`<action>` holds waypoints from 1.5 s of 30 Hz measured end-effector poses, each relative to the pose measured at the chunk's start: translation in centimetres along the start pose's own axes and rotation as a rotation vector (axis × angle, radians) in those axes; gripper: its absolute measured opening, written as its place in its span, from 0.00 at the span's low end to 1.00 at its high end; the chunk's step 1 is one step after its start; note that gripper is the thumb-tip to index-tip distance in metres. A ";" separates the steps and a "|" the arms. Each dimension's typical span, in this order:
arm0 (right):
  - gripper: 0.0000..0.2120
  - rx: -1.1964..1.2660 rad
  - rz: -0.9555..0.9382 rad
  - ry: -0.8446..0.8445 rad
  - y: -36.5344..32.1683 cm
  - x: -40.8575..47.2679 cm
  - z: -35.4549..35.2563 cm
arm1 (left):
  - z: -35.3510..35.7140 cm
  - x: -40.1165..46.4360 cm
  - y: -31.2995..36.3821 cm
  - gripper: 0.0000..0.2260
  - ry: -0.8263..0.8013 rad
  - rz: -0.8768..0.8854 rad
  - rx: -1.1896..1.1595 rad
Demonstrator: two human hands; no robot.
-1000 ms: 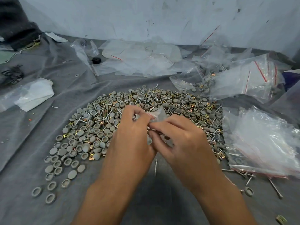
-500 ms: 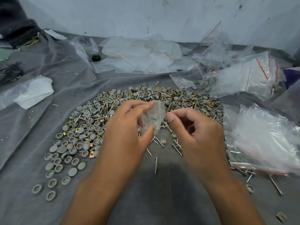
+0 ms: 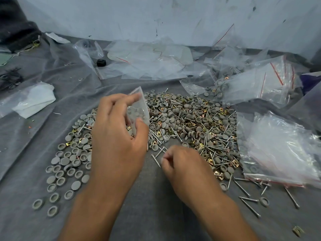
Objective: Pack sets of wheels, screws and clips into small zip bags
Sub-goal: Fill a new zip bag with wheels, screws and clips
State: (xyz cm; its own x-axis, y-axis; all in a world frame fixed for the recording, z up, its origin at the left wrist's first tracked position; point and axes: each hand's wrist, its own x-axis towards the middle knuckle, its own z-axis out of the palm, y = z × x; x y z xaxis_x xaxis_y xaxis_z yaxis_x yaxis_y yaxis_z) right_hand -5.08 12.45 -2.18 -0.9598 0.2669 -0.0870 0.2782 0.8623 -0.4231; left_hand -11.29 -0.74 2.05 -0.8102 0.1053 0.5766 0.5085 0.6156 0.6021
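Observation:
A wide heap of grey wheels (image 3: 175, 117), steel screws (image 3: 213, 153) and brass clips (image 3: 211, 160) lies on the grey cloth (image 3: 147, 206). My left hand (image 3: 118, 136) holds a small clear zip bag (image 3: 139, 108) upright above the heap, pinched between thumb and fingers; grey wheels show inside it. My right hand (image 3: 184, 166) is low on the cloth at the heap's near edge, its fingertips curled together over loose screws (image 3: 157, 157). Whether they pinch a screw is hidden.
A stack of empty zip bags with red seals (image 3: 281, 150) lies at the right. Filled bags (image 3: 257, 84) and loose plastic sheets (image 3: 149, 61) lie at the back. A white cloth in plastic (image 3: 33, 100) is at the left. Stray screws (image 3: 248, 200) lie near right.
My left hand has lifted the small bag up and away. My right hand has let go of the bag and dropped down to the screws on the cloth.

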 end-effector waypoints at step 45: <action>0.03 0.358 -0.228 0.378 3.1 2.7 -2.7 | 0.9 -0.4 -0.1 0.25 -0.268 -0.023 -0.116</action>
State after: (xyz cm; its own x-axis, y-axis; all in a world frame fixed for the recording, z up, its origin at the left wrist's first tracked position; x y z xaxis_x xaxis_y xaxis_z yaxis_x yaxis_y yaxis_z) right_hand -6.68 17.04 -1.30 -0.8953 0.2834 0.3438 -0.0283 0.7339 -0.6787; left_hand -11.27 -0.14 1.24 -0.8620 0.3045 0.4053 0.5068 0.5283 0.6812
